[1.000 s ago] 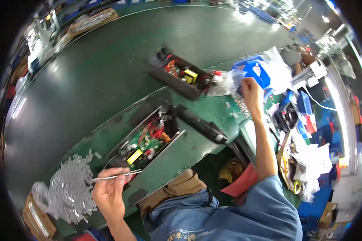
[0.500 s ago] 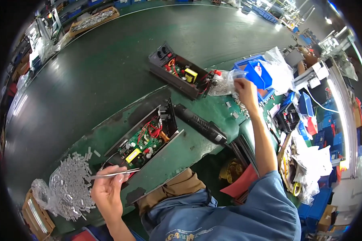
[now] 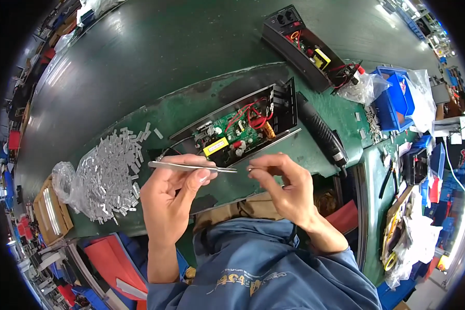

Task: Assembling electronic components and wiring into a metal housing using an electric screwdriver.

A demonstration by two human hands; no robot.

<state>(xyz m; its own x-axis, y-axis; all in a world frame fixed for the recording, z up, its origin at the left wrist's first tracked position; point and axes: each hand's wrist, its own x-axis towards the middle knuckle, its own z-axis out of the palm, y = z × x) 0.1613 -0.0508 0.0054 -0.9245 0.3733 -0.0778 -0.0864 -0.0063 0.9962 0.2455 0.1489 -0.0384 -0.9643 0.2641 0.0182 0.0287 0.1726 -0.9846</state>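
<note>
My left hand (image 3: 171, 199) grips a pair of metal tweezers (image 3: 183, 166), whose tips point to the right. Just beyond those tips, my right hand (image 3: 284, 186) pinches a tiny piece (image 3: 250, 168), too small to name. Both hands hover at the bench's near edge. Behind them lies an open black metal case (image 3: 237, 124) with a green circuit board (image 3: 232, 125), red wires and a yellow transformer (image 3: 215, 146). To the right of this case rests a black cylindrical power screwdriver (image 3: 321, 130).
A heap of small silvery metal pieces (image 3: 111, 173) spills from a clear bag at left. Another open black case (image 3: 310, 49) stands far right, next to a bag of small parts (image 3: 364, 88) and blue bins (image 3: 392, 98). Pliers (image 3: 386, 181) lie at right.
My right hand has come back from the bag of small parts by the blue bins to near the tweezers' tips. The left hand has moved rightward with the tweezers; the view has shifted.
</note>
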